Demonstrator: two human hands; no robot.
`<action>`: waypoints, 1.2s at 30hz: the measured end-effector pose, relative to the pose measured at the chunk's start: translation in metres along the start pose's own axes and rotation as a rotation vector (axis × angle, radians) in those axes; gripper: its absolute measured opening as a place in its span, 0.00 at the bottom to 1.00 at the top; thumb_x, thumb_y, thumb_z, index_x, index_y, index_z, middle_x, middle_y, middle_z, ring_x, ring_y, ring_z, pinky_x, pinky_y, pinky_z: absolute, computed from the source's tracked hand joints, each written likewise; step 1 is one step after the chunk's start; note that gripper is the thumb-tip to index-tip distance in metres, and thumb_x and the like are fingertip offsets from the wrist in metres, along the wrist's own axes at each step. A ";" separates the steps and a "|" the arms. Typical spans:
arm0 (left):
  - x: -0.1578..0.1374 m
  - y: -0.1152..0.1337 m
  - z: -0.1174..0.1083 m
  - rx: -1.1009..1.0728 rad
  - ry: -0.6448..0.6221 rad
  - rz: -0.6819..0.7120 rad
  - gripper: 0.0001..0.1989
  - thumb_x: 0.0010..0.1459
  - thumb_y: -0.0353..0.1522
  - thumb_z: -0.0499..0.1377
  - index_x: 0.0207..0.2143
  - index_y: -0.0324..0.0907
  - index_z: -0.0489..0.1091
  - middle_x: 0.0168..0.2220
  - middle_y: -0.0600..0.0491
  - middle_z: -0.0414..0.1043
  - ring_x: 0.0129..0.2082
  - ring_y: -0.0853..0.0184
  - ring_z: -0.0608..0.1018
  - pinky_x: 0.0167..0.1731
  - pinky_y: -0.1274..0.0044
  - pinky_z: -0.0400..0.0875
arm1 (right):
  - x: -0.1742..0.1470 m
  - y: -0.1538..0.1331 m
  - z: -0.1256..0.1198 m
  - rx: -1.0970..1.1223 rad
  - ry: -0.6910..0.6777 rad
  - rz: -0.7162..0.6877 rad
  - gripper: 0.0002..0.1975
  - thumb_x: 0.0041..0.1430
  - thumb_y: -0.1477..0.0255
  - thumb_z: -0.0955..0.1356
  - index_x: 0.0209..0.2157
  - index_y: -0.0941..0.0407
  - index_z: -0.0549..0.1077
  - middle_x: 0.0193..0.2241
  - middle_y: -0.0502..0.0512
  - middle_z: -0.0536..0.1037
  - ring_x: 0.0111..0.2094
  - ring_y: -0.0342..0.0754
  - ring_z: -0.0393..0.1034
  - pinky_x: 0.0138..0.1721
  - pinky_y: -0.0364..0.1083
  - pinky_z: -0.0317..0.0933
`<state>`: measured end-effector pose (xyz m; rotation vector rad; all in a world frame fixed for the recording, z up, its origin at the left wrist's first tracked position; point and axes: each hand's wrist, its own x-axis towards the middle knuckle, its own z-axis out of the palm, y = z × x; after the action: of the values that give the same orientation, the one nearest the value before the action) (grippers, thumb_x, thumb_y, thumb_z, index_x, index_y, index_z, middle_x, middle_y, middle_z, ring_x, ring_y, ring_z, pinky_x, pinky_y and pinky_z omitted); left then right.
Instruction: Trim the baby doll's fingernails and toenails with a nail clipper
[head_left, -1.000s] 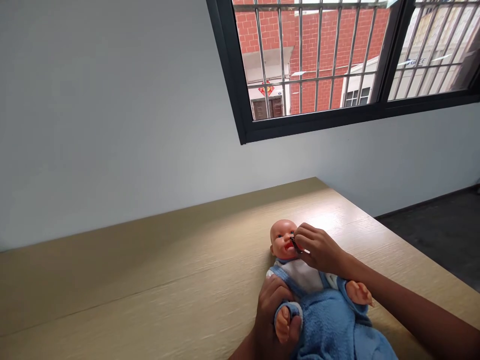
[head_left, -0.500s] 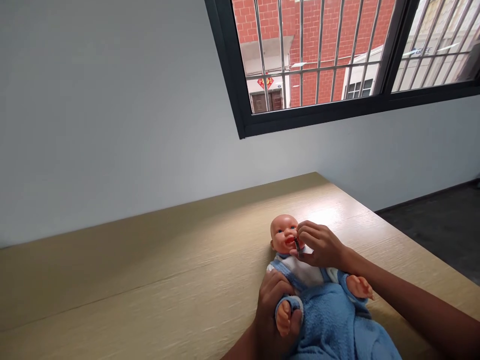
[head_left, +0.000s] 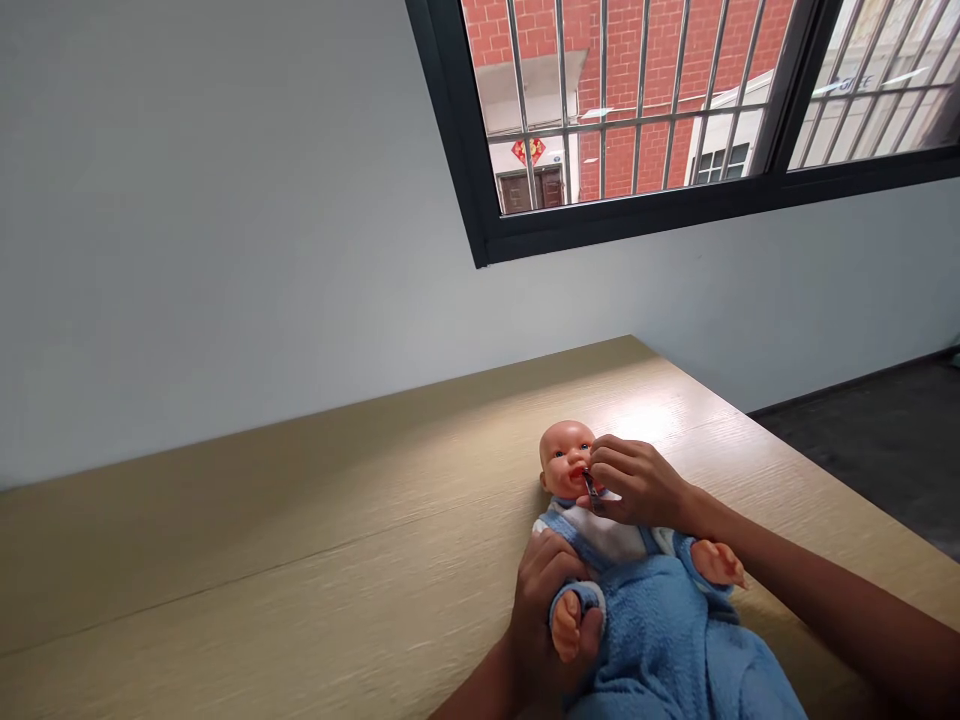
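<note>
A baby doll (head_left: 652, 600) in a blue and white outfit lies on its back on the wooden table, its bald head pointing away from me. My left hand (head_left: 551, 610) is wrapped around the doll's arm on the left side, with the doll's small hand showing above my thumb. Between the thumb and fingers of my right hand (head_left: 634, 483) is a small, slim, shiny dark metal tool (head_left: 591, 488). Its tip is at the doll's open red mouth (head_left: 577, 473); whether it touches is too small to tell. My fingers cover part of the doll's cheek.
The pale wooden table (head_left: 300, 530) runs along a white wall (head_left: 225, 200), and its right edge slants down towards dark floor (head_left: 862, 440). Above the table is a black-framed window (head_left: 615, 225) with metal bars.
The tool in my right hand has shifted slightly and tilts a little more towards the doll's mouth. My left hand keeps its hold on the arm. The whole view has moved slightly.
</note>
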<state>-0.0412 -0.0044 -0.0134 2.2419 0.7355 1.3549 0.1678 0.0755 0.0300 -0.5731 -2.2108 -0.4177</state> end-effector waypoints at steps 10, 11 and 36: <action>0.002 0.000 -0.002 0.008 -0.026 -0.001 0.05 0.56 0.33 0.54 0.30 0.41 0.61 0.30 0.52 0.64 0.33 0.66 0.68 0.36 0.71 0.64 | 0.006 0.002 -0.006 -0.001 -0.060 -0.047 0.09 0.66 0.65 0.66 0.35 0.56 0.68 0.31 0.53 0.74 0.37 0.47 0.66 0.36 0.46 0.63; 0.002 0.000 -0.003 0.009 -0.026 0.002 0.05 0.56 0.33 0.55 0.30 0.41 0.61 0.30 0.52 0.63 0.33 0.66 0.68 0.36 0.71 0.64 | 0.007 0.002 -0.007 0.017 -0.074 -0.039 0.08 0.67 0.67 0.66 0.34 0.56 0.68 0.31 0.53 0.74 0.38 0.47 0.66 0.36 0.46 0.63; 0.002 0.002 -0.002 0.018 -0.016 0.015 0.05 0.54 0.32 0.55 0.29 0.40 0.60 0.29 0.52 0.62 0.33 0.67 0.67 0.35 0.73 0.62 | 0.004 -0.001 -0.007 0.048 -0.106 0.040 0.06 0.66 0.70 0.65 0.33 0.55 0.69 0.32 0.54 0.77 0.41 0.49 0.66 0.37 0.47 0.65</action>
<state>-0.0419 -0.0045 -0.0097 2.2745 0.7293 1.3411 0.1688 0.0726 0.0373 -0.6258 -2.2997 -0.3186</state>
